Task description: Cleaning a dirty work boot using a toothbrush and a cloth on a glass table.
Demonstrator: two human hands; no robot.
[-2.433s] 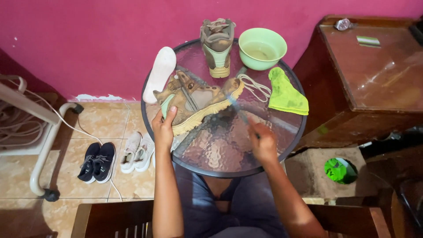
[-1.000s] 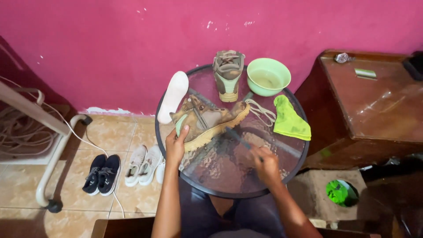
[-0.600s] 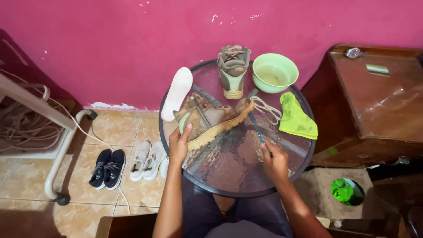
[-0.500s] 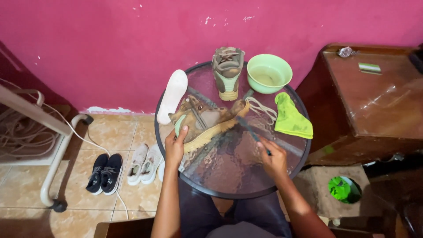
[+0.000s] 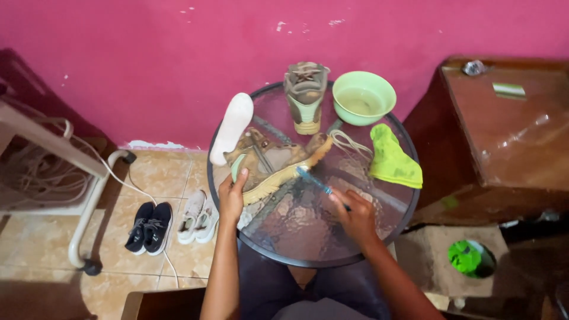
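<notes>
Your left hand (image 5: 231, 198) clamps the tan suede shoe's (image 5: 274, 163) heel, toe pointing upper-right; your right hand (image 5: 355, 216) pinches 1 blue toothbrush (image 5: 313, 179) against its sole.

No screens or signs are visible. On the brown cabinet (image 5: 515, 136) at the right lies one small flat rectangular pack (image 5: 508, 90), pale green-grey. It is near the back edge, and its label is too small to see.
</notes>
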